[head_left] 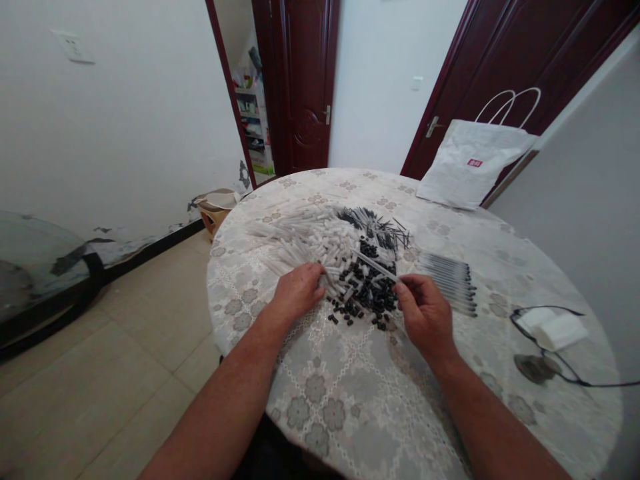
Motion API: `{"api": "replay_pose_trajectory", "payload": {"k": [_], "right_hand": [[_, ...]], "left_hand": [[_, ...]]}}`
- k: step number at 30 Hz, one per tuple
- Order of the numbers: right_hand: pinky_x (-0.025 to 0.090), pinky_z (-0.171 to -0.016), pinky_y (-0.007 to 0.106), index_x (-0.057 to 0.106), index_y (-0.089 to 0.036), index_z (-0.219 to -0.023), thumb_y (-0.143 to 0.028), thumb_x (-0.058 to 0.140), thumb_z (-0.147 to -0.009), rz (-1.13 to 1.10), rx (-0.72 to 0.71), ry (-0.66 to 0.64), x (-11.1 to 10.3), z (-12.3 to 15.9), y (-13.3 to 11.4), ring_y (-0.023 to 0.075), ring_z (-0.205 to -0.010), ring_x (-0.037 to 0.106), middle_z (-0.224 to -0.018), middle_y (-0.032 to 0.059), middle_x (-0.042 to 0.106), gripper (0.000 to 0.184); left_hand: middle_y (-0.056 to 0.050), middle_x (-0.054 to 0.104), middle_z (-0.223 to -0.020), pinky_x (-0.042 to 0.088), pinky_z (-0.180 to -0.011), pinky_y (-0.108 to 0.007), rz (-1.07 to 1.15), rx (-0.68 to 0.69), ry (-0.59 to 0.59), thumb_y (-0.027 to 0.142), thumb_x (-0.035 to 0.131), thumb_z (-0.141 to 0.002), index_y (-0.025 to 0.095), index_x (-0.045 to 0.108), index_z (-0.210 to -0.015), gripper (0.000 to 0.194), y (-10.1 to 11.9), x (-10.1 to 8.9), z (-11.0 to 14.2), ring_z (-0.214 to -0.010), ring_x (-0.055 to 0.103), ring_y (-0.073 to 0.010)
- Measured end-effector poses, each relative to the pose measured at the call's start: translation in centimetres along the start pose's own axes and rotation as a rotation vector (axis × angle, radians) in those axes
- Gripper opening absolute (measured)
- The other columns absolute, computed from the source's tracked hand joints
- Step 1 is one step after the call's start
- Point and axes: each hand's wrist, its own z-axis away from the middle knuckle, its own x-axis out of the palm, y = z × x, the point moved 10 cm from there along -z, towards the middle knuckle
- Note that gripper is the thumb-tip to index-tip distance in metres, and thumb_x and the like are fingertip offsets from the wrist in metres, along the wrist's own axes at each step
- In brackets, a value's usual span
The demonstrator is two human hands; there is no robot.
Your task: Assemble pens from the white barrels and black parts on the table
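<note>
My right hand (425, 313) pinches the near end of a slim translucent pen barrel (376, 265), which points left over the loose parts. My left hand (299, 291) rests at the near left side of the heap, its fingers curled among the small white pieces; what is between them is hidden. Long whitish tubes (285, 233) fan out behind it. Short black plugs (375, 293) lie heaped between my hands, mixed with white pieces (333, 243). Thin dark sticks (397, 233) lie behind them. Right of my right hand is a row of dark-tipped pens (450, 280).
The round table has a flowered lace cloth (345, 393). At the right lie eyeglasses (565, 367), folded white tissue (553, 328) and a dark round object (536, 367). A white paper bag (475, 163) stands at the back right edge.
</note>
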Motion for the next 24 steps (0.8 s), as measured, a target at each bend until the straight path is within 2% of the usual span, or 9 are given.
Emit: {"api": "replay_pose_trajectory", "payload": {"k": [4, 13, 18, 21, 24], "right_hand": [[0.05, -0.064, 0.029, 0.066, -0.021, -0.104, -0.042, 0.064, -0.094, 0.0, -0.005, -0.017, 0.3, 0.1, 0.0, 0.0174, -0.069, 0.063, -0.084, 0.0026, 0.07, 0.023], [0.05, -0.065, 0.03, 0.066, -0.022, -0.105, -0.044, 0.063, -0.095, 0.0, 0.002, -0.03, 0.5, 0.2, 0.4, 0.0185, -0.071, 0.065, -0.086, 0.0036, 0.072, 0.024], [0.05, -0.065, 0.03, 0.066, -0.022, -0.105, -0.043, 0.063, -0.095, 0.004, 0.005, -0.04, 0.6, 0.2, 0.4, 0.0184, -0.072, 0.066, -0.087, 0.0034, 0.072, 0.023], [0.05, -0.064, 0.03, 0.066, -0.022, -0.105, -0.043, 0.063, -0.095, 0.008, 0.003, -0.037, 0.6, 0.2, 0.2, 0.0182, -0.07, 0.065, -0.086, 0.003, 0.072, 0.023], [0.049, -0.062, 0.029, 0.066, -0.022, -0.104, -0.043, 0.063, -0.095, 0.019, -0.009, -0.049, 0.7, 0.2, 0.0, 0.0175, -0.068, 0.063, -0.083, 0.0021, 0.071, 0.023]], "left_hand": [[-0.01, 0.071, -0.111, 0.047, -0.086, -0.034, 0.023, -0.023, 0.026, 0.016, 0.053, -0.089, 0.023, 0.069, -0.113, 0.029, -0.4, -0.1, -0.2, -0.103, 0.065, -0.0257], [-0.008, 0.07, -0.11, 0.047, -0.086, -0.033, 0.022, 0.02, -0.012, 0.022, 0.061, -0.088, 0.026, 0.067, -0.109, 0.023, -0.1, -0.1, -0.1, -0.103, 0.064, -0.0256], [-0.01, 0.069, -0.107, 0.047, -0.086, -0.034, 0.03, 0.026, -0.003, 0.02, 0.057, -0.088, 0.023, 0.067, -0.105, 0.019, -0.3, 0.2, -0.1, -0.101, 0.063, -0.0254], [-0.008, 0.068, -0.104, 0.047, -0.087, -0.033, 0.127, 0.022, 0.072, 0.019, 0.055, -0.088, 0.021, 0.064, -0.1, 0.015, -0.3, -0.9, -0.2, -0.098, 0.063, -0.0233], [-0.004, 0.068, -0.095, 0.047, -0.082, -0.031, 0.321, -0.013, 0.115, 0.025, 0.051, -0.093, 0.021, 0.062, -0.095, 0.011, -0.7, -1.9, -0.4, -0.088, 0.063, -0.0195]]}}
